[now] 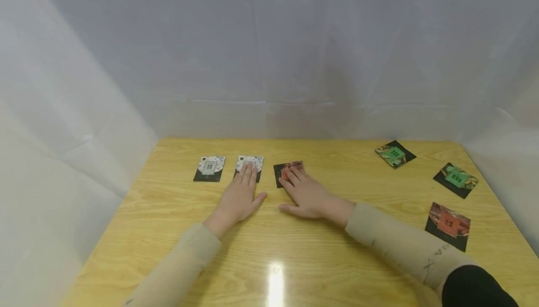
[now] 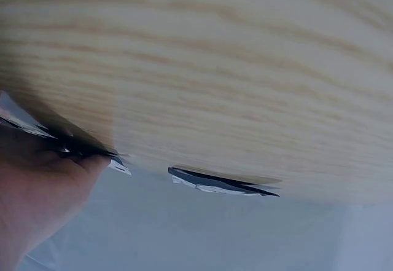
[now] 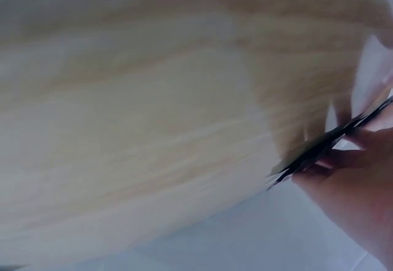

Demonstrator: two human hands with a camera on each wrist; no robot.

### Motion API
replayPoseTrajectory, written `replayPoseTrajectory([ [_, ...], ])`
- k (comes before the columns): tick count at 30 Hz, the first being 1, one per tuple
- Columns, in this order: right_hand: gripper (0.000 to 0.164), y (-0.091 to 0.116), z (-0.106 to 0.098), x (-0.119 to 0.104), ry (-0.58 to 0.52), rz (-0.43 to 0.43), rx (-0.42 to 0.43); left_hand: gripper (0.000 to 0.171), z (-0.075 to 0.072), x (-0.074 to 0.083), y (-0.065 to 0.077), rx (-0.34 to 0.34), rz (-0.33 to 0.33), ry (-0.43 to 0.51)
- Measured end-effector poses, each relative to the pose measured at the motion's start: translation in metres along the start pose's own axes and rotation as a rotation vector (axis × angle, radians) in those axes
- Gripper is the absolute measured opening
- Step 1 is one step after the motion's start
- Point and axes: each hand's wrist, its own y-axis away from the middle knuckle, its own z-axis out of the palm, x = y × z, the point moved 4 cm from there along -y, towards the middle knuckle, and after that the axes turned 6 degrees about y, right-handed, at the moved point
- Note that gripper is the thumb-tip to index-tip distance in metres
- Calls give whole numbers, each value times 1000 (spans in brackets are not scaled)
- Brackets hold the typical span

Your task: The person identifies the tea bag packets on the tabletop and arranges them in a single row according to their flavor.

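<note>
My left hand lies with straight fingers on a white-and-black packet, covering much of its middle. To its left a matching white-and-black packet lies flat on the table; the left wrist view shows that packet edge-on beside the hand. My right hand rests its extended fingers on a red-and-black packet, hiding part of it. From low down in the right wrist view, the fingertips of the right hand touch the dark packet.
On the right side of the wooden table lie two green-and-black packets, one near the back edge and one further right. A red-and-black packet lies beyond the right forearm. White sheeting hangs behind the table.
</note>
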Motion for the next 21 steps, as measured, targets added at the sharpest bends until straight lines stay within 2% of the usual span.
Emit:
replayPoseTrajectory([
  [4,86,2,1,9,-9,-64,-4,87,-3,0,0,-3,0,-8],
  [12,83,5,2,33,0,-236,60,87,-3,0,0,-13,7,-12],
  [16,83,6,-2,38,-27,-262,74,88,-3,0,-1,-12,9,-17],
  [21,83,5,-4,37,-29,-251,122,88,-2,1,0,-13,3,-16],
])
